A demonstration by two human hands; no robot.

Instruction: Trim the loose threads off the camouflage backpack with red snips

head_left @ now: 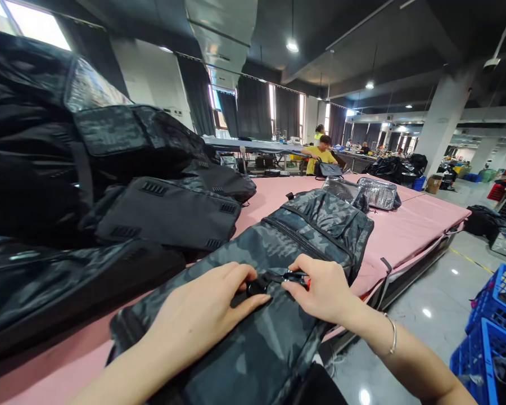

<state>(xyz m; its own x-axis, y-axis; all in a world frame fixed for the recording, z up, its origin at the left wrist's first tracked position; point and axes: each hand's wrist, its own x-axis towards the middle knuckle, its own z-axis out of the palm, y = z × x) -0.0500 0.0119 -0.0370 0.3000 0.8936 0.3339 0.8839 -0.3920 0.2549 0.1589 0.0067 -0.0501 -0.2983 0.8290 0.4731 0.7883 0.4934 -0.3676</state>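
A dark grey camouflage bag (253, 337) lies lengthwise on the pink-covered table (430, 216), its zipper (293, 236) running across the upper part. Between the thumb and fingers of my left hand (219, 298) is a small black piece (256, 287) on the bag's surface; its exact kind is hard to make out. My right hand (322, 284) is closed around a small pair of thread snips (294, 277) with dark handles and a bit of red. The tips of the snips point left, at the black piece. My fingers partly cover both.
A tall heap of black and camouflage bags (164, 214) crowds the table's left side. Silver-lined bags (377, 194) lie at the far end, where a person in yellow (320, 154) handles another bag. Blue crates (474, 354) stand on the floor at right.
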